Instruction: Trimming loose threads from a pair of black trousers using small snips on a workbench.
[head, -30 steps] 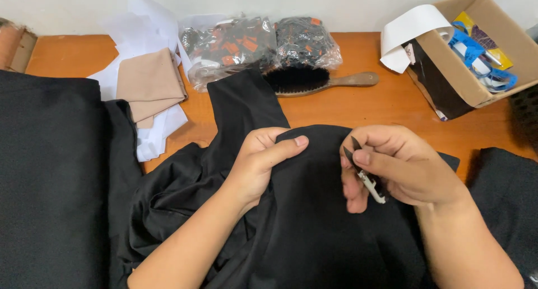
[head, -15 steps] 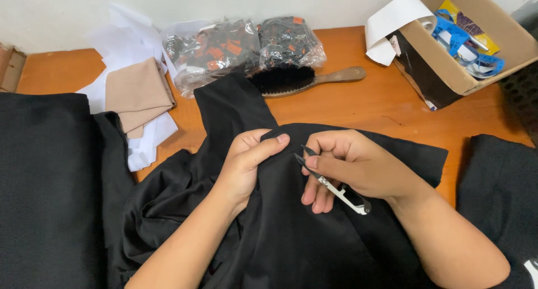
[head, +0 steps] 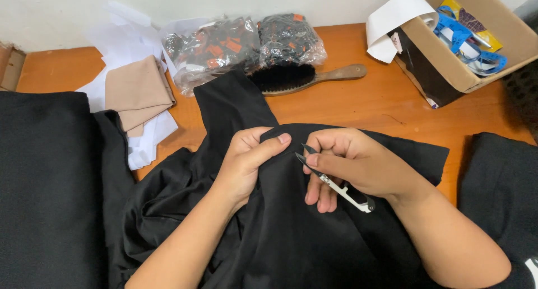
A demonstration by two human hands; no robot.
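Hands, two, are seen at work on one black garment spread on the orange table. A fold of the cloth is pinched shut in the left hand. One pair of thread snips, blades slightly apart, is gripped by the closed right hand. Beyond: one wooden brush, two plastic bags, one beige cloth, one cardboard box.
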